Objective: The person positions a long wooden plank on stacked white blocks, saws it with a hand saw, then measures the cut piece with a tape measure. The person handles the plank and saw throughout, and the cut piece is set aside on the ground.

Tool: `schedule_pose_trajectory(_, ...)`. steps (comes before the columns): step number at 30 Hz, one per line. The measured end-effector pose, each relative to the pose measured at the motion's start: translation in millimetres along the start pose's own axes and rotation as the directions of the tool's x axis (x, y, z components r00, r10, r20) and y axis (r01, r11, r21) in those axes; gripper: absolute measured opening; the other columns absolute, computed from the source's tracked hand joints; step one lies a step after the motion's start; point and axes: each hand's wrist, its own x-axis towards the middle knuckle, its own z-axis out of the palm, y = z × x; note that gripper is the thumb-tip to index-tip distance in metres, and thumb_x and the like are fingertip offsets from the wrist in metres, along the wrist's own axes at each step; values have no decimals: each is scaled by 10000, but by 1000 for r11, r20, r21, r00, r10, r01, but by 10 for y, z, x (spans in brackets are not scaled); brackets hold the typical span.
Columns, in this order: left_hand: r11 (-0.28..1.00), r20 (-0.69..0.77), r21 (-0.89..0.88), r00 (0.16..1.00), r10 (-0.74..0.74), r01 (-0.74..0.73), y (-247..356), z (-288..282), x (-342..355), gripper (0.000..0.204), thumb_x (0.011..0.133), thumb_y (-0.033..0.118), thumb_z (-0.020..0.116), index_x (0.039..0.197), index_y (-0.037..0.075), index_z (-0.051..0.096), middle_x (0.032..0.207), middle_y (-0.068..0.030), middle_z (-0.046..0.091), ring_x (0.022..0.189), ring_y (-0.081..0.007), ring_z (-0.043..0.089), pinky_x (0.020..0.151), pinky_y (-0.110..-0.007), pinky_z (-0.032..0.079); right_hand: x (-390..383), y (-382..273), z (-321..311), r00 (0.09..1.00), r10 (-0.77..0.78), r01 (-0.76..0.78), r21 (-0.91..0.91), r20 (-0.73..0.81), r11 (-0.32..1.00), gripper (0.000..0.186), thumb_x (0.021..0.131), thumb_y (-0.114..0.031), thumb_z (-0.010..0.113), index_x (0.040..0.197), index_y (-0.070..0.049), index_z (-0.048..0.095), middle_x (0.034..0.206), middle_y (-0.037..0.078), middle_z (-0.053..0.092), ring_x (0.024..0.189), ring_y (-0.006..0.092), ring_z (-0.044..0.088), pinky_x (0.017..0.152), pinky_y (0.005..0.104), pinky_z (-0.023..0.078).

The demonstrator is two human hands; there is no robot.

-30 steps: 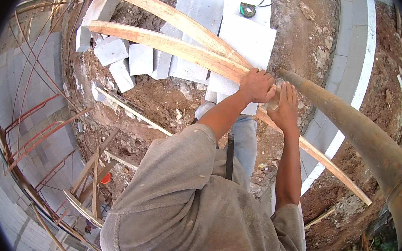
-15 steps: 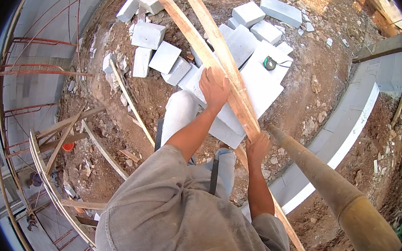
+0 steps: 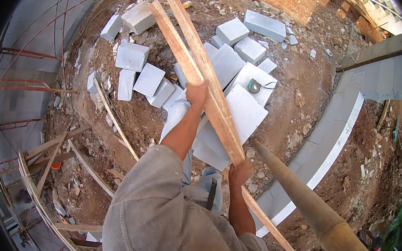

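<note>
Two long, narrow wooden planks, the left one (image 3: 177, 46) and the right one (image 3: 204, 63), lie almost side by side and spread slightly apart at their far ends. My left hand (image 3: 197, 92) is closed around the left plank's outer edge, about midway along. Closer to my body, my right hand (image 3: 240, 172) grips the planks where they come together. Past it a wooden length continues down to the lower right. Under the planks is a pile of pale grey blocks (image 3: 246, 108), with a green-and-black tape measure (image 3: 254, 86) on top.
A thick bamboo pole (image 3: 310, 199) slants up at my right, beside a low curved block wall (image 3: 324, 147). Loose timbers (image 3: 91, 168) and rusty metal rungs (image 3: 25, 87) stand on the left. More blocks (image 3: 132, 57) and rubble are scattered over the brown soil.
My left hand has shifted farther along the left plank, its fingers now wrapped around the edge instead of lying across the top. The view has shifted; my right hand keeps its grip.
</note>
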Motion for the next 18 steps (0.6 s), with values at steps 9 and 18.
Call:
schedule_pose_trajectory(9, 975, 92, 141, 983, 158, -170, 387, 159, -26, 834, 634, 496, 827, 1162, -70, 520, 1067, -269, 681, 994, -422, 674, 910, -464, 515, -114, -257, 59, 991, 130, -130, -12, 35, 991, 710, 695, -101, 776, 1311, 30, 447, 1173, 238, 520, 1081, 455, 487, 927, 543, 402)
schedule_pose_trajectory(18, 923, 6, 384, 1000, 2, -4, 1139, 401, -53, 1176, 607, 399, 904, 1425, -74, 205, 1260, -284, 480, 1123, -419, 605, 910, -452, 553, -269, -286, 211, 979, 200, -197, -79, 31, 977, 731, 713, -156, 747, 1342, 23, 421, 1174, 243, 515, 1093, 447, 478, 947, 566, 370)
